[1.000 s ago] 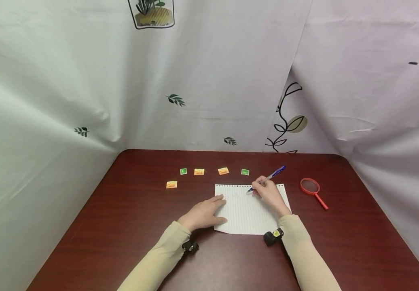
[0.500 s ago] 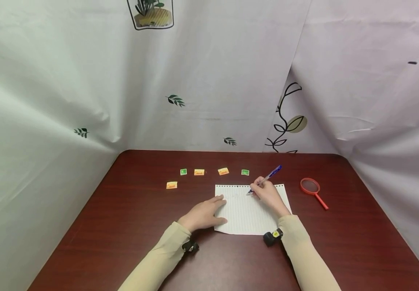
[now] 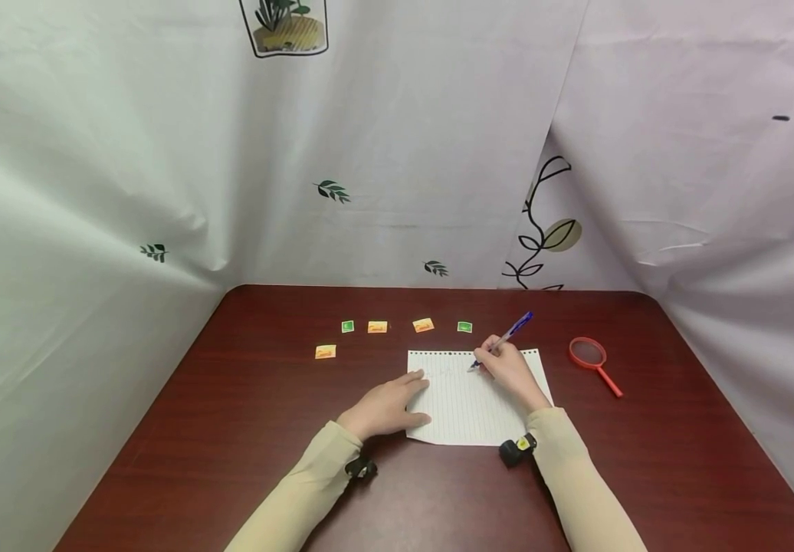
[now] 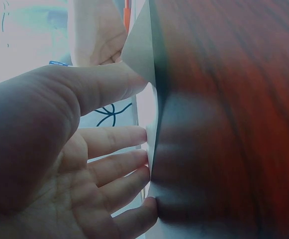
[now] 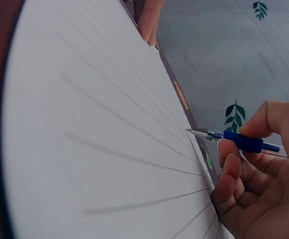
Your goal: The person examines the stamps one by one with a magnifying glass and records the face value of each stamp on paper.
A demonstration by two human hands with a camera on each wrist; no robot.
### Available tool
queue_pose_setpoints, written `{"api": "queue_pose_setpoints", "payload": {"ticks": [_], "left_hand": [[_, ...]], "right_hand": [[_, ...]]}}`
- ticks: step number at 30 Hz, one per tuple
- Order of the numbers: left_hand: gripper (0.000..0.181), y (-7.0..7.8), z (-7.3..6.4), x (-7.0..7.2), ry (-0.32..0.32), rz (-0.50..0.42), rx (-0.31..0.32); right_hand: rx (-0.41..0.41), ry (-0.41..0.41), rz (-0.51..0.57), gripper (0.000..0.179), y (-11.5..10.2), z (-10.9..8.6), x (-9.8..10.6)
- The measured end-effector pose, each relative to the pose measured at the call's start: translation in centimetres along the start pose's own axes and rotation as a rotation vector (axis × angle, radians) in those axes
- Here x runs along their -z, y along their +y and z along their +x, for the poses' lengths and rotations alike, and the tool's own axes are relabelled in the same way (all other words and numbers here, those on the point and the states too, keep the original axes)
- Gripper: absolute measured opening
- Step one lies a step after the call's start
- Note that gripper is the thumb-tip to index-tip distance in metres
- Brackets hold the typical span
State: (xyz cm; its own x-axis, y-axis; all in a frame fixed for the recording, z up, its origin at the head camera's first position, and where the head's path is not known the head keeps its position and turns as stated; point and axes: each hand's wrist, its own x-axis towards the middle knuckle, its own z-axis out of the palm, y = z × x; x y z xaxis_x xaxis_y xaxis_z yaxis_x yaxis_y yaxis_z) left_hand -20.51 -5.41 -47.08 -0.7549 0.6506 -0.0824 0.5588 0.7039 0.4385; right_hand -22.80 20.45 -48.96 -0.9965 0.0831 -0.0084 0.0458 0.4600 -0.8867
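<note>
A lined sheet of paper (image 3: 469, 406) with holes along its top edge lies on the dark red table. My right hand (image 3: 510, 373) pinches a blue pen (image 3: 517, 325), its tip at the upper part of the sheet. The right wrist view shows the pen (image 5: 243, 142) between thumb and fingers, with its point on or just over the ruled lines. Faint marks near the sheet's top are too small to read. My left hand (image 3: 385, 406) rests on the sheet's left edge with fingers spread; in the left wrist view its fingers (image 4: 117, 137) lie nearly straight along the paper.
Behind the sheet lie small orange cards (image 3: 377, 326) and small green cards (image 3: 464, 326). Another orange card (image 3: 325, 351) lies closer, to the left. A red magnifying glass (image 3: 588, 353) lies right of the sheet. White cloth (image 3: 397, 153) hangs behind the table (image 3: 231, 429).
The pen's blue end has tilted slightly to the left and its tip has shifted a little on the sheet. My left hand has stayed in place.
</note>
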Motion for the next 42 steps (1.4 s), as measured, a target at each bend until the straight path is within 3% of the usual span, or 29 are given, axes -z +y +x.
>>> {"api": "queue_pose_setpoints", "payload": {"ticks": [42], "left_hand": [[0.063,-0.02,-0.01,0.21,0.003,-0.009,-0.005]], "right_hand": [[-0.032,0.039,-0.011,0.020,0.29,0.51,0.34]]}}
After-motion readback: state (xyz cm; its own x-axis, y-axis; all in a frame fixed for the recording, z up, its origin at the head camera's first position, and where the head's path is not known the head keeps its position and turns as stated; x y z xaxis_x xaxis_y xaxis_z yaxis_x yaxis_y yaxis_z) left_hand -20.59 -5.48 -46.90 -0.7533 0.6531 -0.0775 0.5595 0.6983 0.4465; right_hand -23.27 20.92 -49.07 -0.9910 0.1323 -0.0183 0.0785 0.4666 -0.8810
